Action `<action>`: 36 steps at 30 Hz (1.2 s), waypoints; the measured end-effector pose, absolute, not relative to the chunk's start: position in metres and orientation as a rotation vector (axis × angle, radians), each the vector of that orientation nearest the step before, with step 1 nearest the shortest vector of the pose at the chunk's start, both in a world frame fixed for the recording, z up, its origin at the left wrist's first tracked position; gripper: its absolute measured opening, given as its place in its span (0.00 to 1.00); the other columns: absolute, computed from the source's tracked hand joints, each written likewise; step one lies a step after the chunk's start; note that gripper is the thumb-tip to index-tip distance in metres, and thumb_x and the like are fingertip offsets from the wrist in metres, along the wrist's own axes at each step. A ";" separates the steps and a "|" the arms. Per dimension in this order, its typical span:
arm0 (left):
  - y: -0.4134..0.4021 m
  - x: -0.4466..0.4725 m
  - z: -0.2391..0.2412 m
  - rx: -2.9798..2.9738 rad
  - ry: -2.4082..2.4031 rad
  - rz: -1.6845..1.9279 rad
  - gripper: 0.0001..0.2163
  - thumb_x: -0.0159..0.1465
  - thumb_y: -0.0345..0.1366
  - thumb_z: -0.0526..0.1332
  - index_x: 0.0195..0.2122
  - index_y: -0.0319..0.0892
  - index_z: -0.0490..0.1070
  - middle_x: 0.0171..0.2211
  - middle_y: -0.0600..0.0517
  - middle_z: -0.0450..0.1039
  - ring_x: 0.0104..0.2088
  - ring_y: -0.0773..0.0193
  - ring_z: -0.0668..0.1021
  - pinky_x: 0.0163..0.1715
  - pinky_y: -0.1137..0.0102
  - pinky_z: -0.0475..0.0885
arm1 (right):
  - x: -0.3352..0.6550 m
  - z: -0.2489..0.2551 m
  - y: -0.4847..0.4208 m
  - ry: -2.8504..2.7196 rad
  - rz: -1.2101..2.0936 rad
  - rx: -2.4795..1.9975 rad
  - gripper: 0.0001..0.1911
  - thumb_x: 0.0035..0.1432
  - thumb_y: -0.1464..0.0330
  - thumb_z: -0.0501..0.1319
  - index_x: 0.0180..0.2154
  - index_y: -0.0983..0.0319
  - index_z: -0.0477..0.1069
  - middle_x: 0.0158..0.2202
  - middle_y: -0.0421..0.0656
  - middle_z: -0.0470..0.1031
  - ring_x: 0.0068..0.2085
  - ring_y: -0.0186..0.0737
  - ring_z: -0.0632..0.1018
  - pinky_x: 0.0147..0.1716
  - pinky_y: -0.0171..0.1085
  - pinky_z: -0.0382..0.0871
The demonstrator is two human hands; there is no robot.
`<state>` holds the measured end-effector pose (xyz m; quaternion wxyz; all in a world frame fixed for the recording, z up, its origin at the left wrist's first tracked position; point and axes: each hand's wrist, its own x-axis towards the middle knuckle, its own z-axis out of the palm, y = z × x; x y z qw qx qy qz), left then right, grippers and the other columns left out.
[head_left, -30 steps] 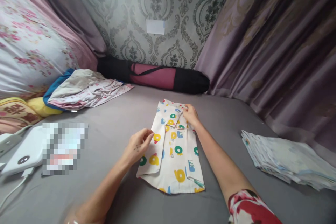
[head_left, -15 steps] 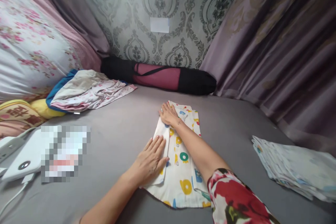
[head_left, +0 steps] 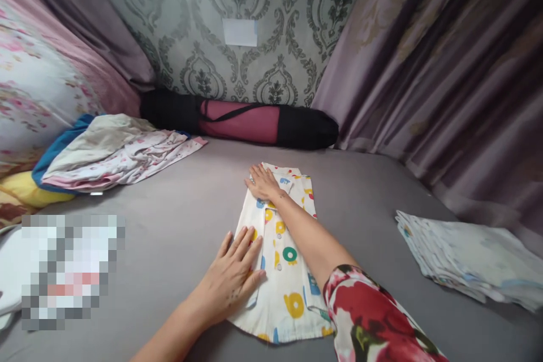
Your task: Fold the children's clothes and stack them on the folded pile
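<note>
— What have I got under the hands?

— A small printed shirt [head_left: 283, 260], white with coloured rings, lying folded in the middle of the grey bedsheet [head_left: 169, 226]. My left hand [head_left: 232, 280] lies flat on its near left edge, fingers spread, gripping nothing. My right hand [head_left: 262, 182] presses flat on the far end by the collar, also open, and the forearm crosses the shirt lengthwise, hiding part of its middle.

— And around it?

— A stack of folded pale cloths [head_left: 462, 257] sits well apart to the right, near the mauve curtain [head_left: 445, 79]. To the far left there's a loose heap of clothes [head_left: 114, 150] with a blue piece under it. A rolled pink mat in a black bag [head_left: 240, 121] lies along the patterned wall [head_left: 254, 5], beyond the shirt. My red flowered sleeve [head_left: 373, 317] covers the shirt's near right corner.
</note>
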<state>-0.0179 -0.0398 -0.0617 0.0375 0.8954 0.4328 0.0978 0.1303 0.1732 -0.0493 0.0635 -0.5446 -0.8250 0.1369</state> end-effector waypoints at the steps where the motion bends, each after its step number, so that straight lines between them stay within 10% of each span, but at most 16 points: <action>1: -0.040 -0.020 -0.060 2.758 1.314 0.322 0.28 0.69 0.50 0.47 0.68 0.44 0.51 0.68 0.44 0.49 0.67 0.50 0.55 0.64 0.50 0.52 | 0.132 -0.045 0.172 -2.484 0.446 -1.645 0.33 0.68 0.56 0.39 0.68 0.66 0.47 0.70 0.46 0.44 0.70 0.43 0.43 0.66 0.45 0.32; 36: -0.047 -0.016 -0.074 2.847 1.344 0.346 0.28 0.69 0.51 0.47 0.68 0.44 0.50 0.68 0.45 0.50 0.67 0.53 0.56 0.64 0.52 0.51 | 0.199 -0.055 0.155 -2.111 0.230 -2.109 0.37 0.67 0.51 0.38 0.67 0.69 0.47 0.70 0.51 0.45 0.69 0.50 0.45 0.65 0.51 0.33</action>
